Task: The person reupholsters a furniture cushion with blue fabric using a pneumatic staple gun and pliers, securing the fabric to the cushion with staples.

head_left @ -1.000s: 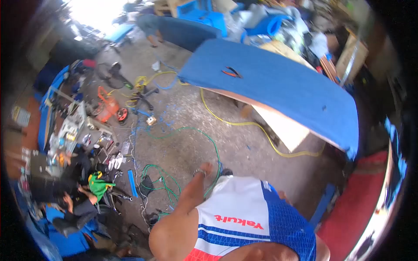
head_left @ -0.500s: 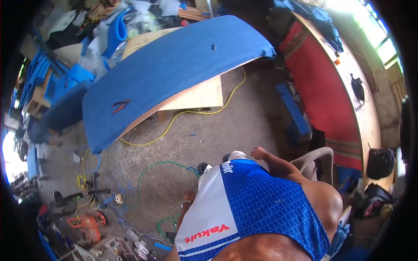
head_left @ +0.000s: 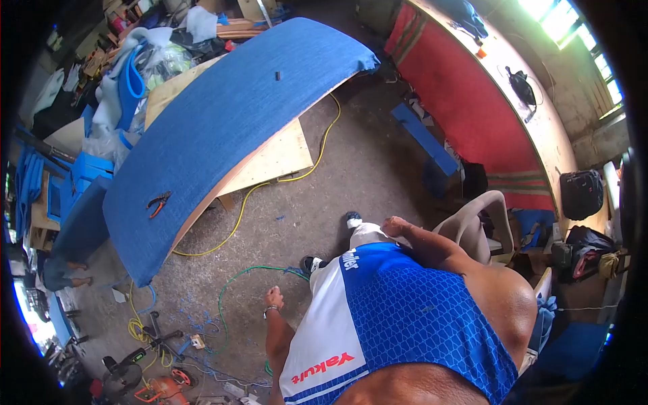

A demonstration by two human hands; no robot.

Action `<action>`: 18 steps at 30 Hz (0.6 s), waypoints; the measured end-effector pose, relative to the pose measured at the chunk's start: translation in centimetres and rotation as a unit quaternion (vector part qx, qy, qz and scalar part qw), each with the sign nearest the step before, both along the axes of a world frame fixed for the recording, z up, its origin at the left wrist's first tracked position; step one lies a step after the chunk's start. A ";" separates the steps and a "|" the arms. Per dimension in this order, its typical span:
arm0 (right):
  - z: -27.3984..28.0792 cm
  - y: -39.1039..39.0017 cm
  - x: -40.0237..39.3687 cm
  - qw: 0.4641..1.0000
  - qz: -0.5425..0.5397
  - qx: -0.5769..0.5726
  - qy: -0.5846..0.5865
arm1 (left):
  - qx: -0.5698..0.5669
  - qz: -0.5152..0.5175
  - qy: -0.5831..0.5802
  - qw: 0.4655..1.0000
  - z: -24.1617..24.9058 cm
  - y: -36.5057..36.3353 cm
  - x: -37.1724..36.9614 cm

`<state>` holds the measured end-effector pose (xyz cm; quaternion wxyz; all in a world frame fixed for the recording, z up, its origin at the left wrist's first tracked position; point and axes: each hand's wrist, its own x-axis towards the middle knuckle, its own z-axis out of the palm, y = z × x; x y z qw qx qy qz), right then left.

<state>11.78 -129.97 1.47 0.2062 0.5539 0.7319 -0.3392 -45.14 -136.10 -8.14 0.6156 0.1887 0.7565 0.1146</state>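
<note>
My left hand [head_left: 274,298], with a band at the wrist, hangs beside my left leg above the floor; its fingers are loosely bent and nothing shows in them. Close to my right thigh is my right hand [head_left: 393,226], loosely curled, with no object visible in it. Both hands are apart from the long blue fabric-covered panel [head_left: 216,128] ahead. On that panel lie orange-handled pliers [head_left: 158,204] and a small dark object [head_left: 277,75]. Bare plywood [head_left: 273,158] shows under the panel.
A yellow cord [head_left: 239,219] and green hose [head_left: 236,275] cross the floor. Right stands a long bench with red cloth [head_left: 466,101], a blue strip [head_left: 425,140] beside it. A pale curved chair frame [head_left: 472,216] is near my right arm. Tools and an orange machine [head_left: 162,390] lie lower left.
The panel and bench have shifted left in view as my head turned. My left hand has swung forward. My feet have changed position, the right one now further ahead.
</note>
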 end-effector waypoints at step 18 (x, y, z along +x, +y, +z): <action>-7.3 8.7 25.0 0.910 -0.398 0.080 0.078 | 0.138 -0.462 0.130 0.866 2.9 14.8 25.7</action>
